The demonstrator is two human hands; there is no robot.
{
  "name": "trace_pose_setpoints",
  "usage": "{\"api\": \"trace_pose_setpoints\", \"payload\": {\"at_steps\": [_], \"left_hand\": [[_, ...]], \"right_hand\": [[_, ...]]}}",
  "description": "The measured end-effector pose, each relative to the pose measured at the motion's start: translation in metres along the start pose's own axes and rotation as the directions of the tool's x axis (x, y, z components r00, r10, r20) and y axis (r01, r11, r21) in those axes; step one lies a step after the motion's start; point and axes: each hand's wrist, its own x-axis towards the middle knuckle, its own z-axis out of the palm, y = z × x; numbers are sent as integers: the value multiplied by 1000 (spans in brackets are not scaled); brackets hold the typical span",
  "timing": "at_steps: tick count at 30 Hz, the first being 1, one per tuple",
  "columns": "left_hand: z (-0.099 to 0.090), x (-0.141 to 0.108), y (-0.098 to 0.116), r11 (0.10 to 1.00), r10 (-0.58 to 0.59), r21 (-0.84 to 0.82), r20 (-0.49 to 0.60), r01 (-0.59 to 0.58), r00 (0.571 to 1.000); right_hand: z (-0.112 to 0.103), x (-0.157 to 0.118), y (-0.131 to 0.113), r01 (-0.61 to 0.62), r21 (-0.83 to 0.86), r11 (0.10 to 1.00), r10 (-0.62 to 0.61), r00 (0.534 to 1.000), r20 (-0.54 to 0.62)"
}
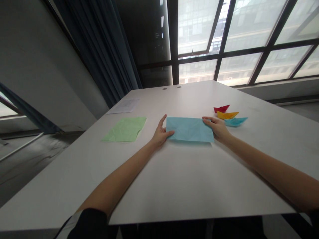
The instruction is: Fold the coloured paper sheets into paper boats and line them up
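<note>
A light blue sheet of paper, folded to a wide rectangle with crease marks, is held just above the white table. My left hand pinches its left edge, thumb on top and index finger stretched up past the corner. At the right edge my right hand grips the paper between thumb and fingers. Close beyond that hand sit three folded paper boats: a red one, a yellow one and a blue one. To the left lies a creased green sheet of paper, flat on the table.
The white table stretches away toward the windows. A printed white sheet lies at its far left edge. Two dark round holes are set near the far end. A blue curtain hangs behind the table on the left.
</note>
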Motion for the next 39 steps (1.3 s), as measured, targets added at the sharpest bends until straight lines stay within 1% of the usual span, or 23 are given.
{"api": "trace_pose_setpoints", "payload": {"at_steps": [4,7,10,13,15,18,22,26,28,30,31,32,34,36,37,39], "left_hand": [[3,-1,4,1000,-10,2,11,10,1000],[4,0,6,1000,-23,-1,-15,23,1000],[0,5,3,1000,9,-25,-85,-11,996],[-4,10,-2,999,43,22,-170,-40,985],[-5,12,-5,998,46,59,-198,-35,979],[-1,13,-8,996,42,80,-208,-26,977],[5,12,-9,996,49,80,-208,-33,977],[6,13,-11,989,89,137,-206,-61,975],[5,14,-12,966,164,233,-229,-109,959],[5,13,-11,919,264,360,-252,-163,931],[6,12,-9,893,302,413,-248,-181,921],[7,11,-8,875,315,445,-225,-190,922],[10,8,-5,880,277,436,-147,-189,949],[15,5,-3,917,211,360,-75,-171,975],[17,4,-3,937,184,312,-49,-160,982],[23,1,-1,963,160,225,-25,-151,987]], "right_hand": [[1,0,0,-38,29,999,38,999,5],[0,1,-1,-88,50,995,87,996,27],[-2,1,-1,-116,29,993,114,991,71],[0,-1,-1,-123,6,992,121,986,113],[2,-3,-1,-141,17,990,137,982,130],[8,-8,-2,-171,47,984,164,977,136],[15,-14,-4,-171,77,982,158,976,149],[18,-17,-3,-126,52,991,115,977,177],[18,-17,-2,-84,33,996,77,980,186],[18,-15,0,-23,-9,1000,24,982,186],[17,-14,2,19,-43,999,-11,984,180],[17,-13,3,69,-81,994,-55,985,165],[15,-10,5,168,-157,973,-148,980,134],[13,-8,5,232,-192,954,-209,969,130],[13,-8,5,244,-189,951,-218,965,146],[13,-9,1,233,-164,958,-197,958,209]]}}
